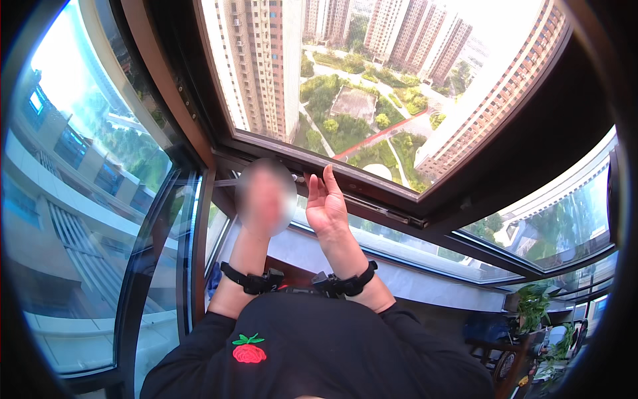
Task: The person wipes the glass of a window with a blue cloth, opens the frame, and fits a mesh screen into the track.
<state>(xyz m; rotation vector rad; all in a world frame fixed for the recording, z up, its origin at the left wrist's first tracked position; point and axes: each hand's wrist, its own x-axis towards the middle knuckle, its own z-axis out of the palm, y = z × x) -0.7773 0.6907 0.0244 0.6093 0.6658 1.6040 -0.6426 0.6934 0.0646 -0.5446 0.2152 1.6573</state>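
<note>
A dark brown window sash with an insect screen [319,143] slants across the upper middle of the view. Just at its lower rail is my right hand [326,204], palm towards me, thumb raised and fingers apart. The fingertips overlap the rail's underside; whether they press on it is unclear. My left hand [266,199] is beside it, hidden by a round blur, so its fingers and anything in them cannot be made out. A small pale metal fitting [298,178] shows between the hands. Along the rail's lower edge runs a metal window stay [391,213].
Glass panes [99,199] in dark frames stand close on the left. A pale window ledge [418,279] runs below the sash. At lower right are green potted plants [536,304] and dark furniture [491,349]. Black straps with devices [351,284] circle both wrists. Tower blocks [269,65] rise outside.
</note>
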